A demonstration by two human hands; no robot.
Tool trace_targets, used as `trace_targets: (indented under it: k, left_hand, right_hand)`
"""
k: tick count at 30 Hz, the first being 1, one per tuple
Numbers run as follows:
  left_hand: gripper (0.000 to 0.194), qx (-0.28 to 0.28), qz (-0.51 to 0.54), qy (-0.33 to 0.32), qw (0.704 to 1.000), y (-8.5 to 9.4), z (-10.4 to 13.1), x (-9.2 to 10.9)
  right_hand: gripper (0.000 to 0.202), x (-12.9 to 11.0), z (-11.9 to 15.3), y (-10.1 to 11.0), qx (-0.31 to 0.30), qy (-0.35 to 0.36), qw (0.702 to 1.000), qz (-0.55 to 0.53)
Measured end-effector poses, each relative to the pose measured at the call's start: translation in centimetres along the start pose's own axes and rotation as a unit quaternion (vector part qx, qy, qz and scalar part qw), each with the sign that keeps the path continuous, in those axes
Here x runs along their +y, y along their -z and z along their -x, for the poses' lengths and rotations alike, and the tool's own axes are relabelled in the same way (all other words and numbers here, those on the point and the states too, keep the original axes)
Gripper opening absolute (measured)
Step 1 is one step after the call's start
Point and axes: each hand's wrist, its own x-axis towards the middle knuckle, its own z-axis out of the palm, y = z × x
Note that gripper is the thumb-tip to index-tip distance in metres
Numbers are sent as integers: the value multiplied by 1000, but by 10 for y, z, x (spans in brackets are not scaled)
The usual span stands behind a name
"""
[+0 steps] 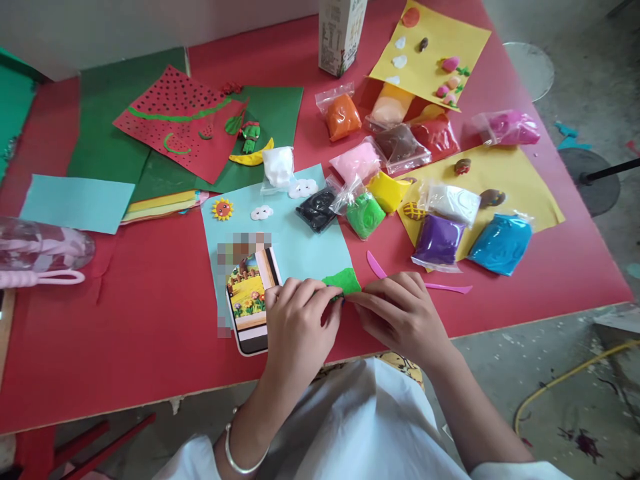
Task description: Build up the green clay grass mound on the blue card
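Note:
A flattened piece of green modelling clay (344, 279) lies at the lower right corner of the light blue paper (300, 233). My left hand (303, 327) is closed, its thumb and fingertips pinching the lower edge of the clay. From the other side, my right hand (400, 313) pinches the same edge, and the fingertips of both hands nearly meet. My fingers hide part of the clay. Left of my left hand, a phone (253, 300) showing a flower garden picture lies on the paper. A clay sun (223, 209) and white clay clouds (262, 213) decorate the paper's upper part.
Pink plastic clay knives (447, 288) lie beyond my right hand. Several bagged clays, including black (317, 209), green (365, 215) and blue (501, 244), cover the table's right side. A carton (343, 37) stands at the back; a bottle (45, 245) lies far left.

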Motion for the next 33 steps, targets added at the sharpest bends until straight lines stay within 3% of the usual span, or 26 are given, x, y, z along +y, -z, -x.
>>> trace_targets:
  k: [25,33]
  left_hand:
    - [11,47,-23,-3,999,-2,12,6]
    - [14,57,-59,-35,996,-4,17,8]
  right_hand:
    - [13,1,1,0,-1,-2,1000,-5]
    - [15,0,-1,-1,0,-2,1000,-2]
